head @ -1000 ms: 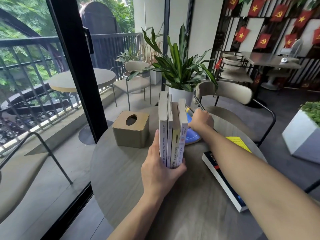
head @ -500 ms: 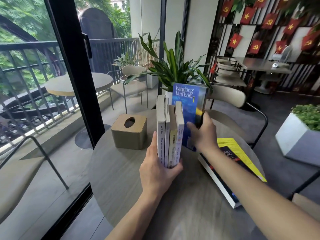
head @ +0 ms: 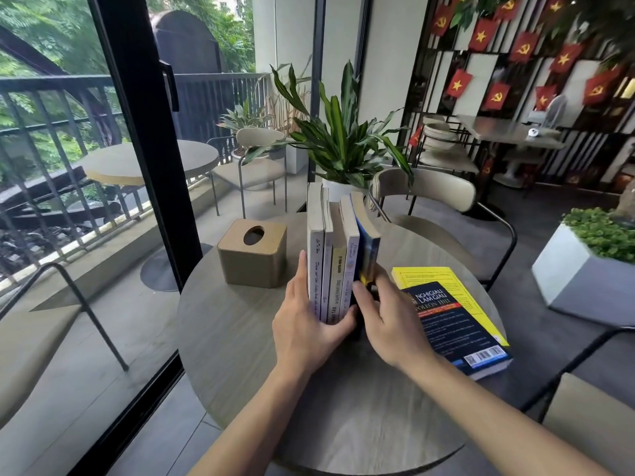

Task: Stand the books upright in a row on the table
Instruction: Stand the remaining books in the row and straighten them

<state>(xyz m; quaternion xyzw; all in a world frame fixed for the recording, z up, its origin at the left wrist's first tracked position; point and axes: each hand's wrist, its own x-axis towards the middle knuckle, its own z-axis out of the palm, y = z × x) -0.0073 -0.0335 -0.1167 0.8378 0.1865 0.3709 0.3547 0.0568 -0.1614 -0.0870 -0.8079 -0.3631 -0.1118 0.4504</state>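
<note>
Head view: a row of upright books (head: pixel 331 266) stands near the middle of the round grey table (head: pixel 240 345), spines facing the camera. Four pale-spined volumes stand side by side, touching one another. Against the right end of that row stands a blue book (head: pixel 369 250), leaning slightly, its top tipped away from the row and its lower part close to it.

The left hand (head: pixel 305 324) cups the left end of the row: the fingers lie flat along the outer cover of the leftmost book and the thumb curls under the spines at the base, so the hand is clamped on the row. The right hand (head: pixel 388 319) is at the right end of the row, its fingers wrapped around the lower part of the blue book, thumb on the spine side, gripping it.

Just right of the row, two more books lie flat on the table: a dark book (head: pixel 453 328) with a barcode on its cover, resting on top of a yellow book (head: pixel 429 276) that shows beyond it. Left of the row and slightly further back sits a tan tissue box (head: pixel 252 255) with an oval opening on top, apart from the books. Behind the row, past the table's far edge, stands a potted plant (head: pixel 340 139), and to the right of that a pale chair (head: pixel 433 190).
</note>
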